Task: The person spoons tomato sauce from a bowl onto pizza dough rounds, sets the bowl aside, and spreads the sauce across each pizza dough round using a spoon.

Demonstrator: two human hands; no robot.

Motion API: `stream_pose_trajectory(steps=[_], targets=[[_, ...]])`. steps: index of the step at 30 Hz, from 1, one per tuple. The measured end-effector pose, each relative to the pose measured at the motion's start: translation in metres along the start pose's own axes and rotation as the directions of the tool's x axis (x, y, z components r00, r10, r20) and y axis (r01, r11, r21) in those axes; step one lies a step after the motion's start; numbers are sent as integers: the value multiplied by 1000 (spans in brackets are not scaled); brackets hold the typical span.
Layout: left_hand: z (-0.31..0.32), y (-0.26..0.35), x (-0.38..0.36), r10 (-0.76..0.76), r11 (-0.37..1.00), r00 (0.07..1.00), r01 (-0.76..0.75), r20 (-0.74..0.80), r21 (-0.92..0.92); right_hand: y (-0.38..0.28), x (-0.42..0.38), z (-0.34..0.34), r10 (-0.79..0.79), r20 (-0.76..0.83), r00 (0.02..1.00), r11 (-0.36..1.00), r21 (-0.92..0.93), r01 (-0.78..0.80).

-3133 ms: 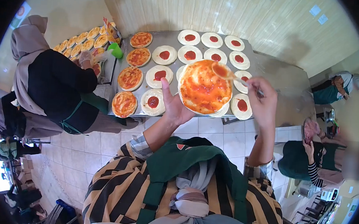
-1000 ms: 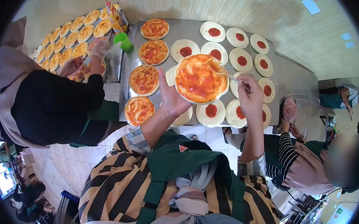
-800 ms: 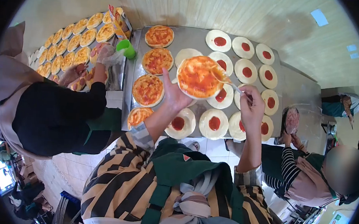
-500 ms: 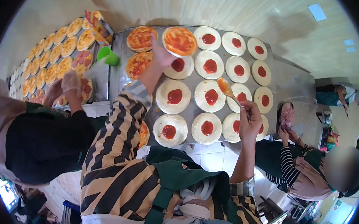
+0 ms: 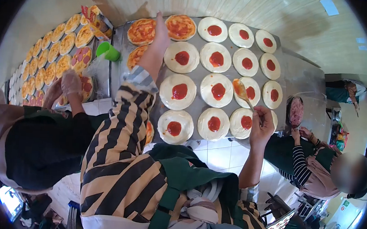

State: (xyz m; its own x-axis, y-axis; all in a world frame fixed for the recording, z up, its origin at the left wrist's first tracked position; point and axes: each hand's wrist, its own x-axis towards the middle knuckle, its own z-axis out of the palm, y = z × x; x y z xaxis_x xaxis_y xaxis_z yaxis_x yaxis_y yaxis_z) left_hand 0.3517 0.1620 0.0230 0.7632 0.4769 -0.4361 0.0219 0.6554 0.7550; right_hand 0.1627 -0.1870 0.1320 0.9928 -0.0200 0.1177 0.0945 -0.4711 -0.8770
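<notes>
At the back left of the metal table, my left hand point(image 5: 161, 35) is between two sauce-covered pizza bases. Its fingers point away from me, stretched out, partly hidden by the hand itself. Just right of it lies one pizza base point(image 5: 180, 28) spread with red sauce. The other pizza base point(image 5: 141, 31) lies on its left. My right hand point(image 5: 263, 124) is closed around the handle of a spoon point(image 5: 240, 89) whose bowl is coated with sauce. The spoon hovers over a pale dough round point(image 5: 247, 103) with a blob of sauce in its middle.
Several pale dough rounds point(image 5: 179, 92) with sauce blobs stand in rows on the metal table point(image 5: 149, 112). Left are a green cup point(image 5: 108, 51), a carton point(image 5: 97, 22) and topped pizzas. Co-workers stand on both sides; the right one's hands touch a meat-filled container point(image 5: 295, 111).
The sauced pizza base in my left hand has come down onto the table in the back row, and the hand has moved to its left side. The spoon has shifted slightly right.
</notes>
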Motion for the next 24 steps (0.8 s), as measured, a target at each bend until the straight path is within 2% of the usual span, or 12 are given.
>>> stream_pose_trajectory(steps=[1,2,4,5,7,10,14,16,20,22,24], targets=[[-11,-1,-22,98,988,993,-106,71,112,1,0,1,1,-4,1000,1000,28,0],[-25,-9,-29,103,987,993,-110,62,120,1,1,2,-2,-9,1000,998,57,3],[-59,-38,-36,-222,973,974,218,53,70,-1,1,4,15,0,1000,997,77,-15],[-71,-44,-48,-218,974,975,215,47,72,0,2,4,-8,0,1000,998,67,8],[-90,-57,-71,-489,871,872,489,2,-41,3,3,5,-36,-2,999,996,79,36],[-92,-69,-79,-465,885,882,465,-71,-24,-2,3,4,-57,7,998,996,64,56],[-88,-68,-68,-398,917,916,398,-49,-2,-9,-2,2,-26,11,1000,996,89,25],[-83,-67,-63,-467,869,858,490,-215,65,-7,-4,1,-19,4,1000,996,86,18],[-106,-91,-23,-579,807,811,584,-82,83,-4,-7,-6,11,21,1000,999,51,-12],[-100,-94,-27,-471,874,880,475,-62,103,-6,-8,-6,11,-10,1000,1000,24,-11],[-91,-95,-24,-446,893,895,446,-12,56,-4,-8,-5,15,-25,1000,999,39,-14]])
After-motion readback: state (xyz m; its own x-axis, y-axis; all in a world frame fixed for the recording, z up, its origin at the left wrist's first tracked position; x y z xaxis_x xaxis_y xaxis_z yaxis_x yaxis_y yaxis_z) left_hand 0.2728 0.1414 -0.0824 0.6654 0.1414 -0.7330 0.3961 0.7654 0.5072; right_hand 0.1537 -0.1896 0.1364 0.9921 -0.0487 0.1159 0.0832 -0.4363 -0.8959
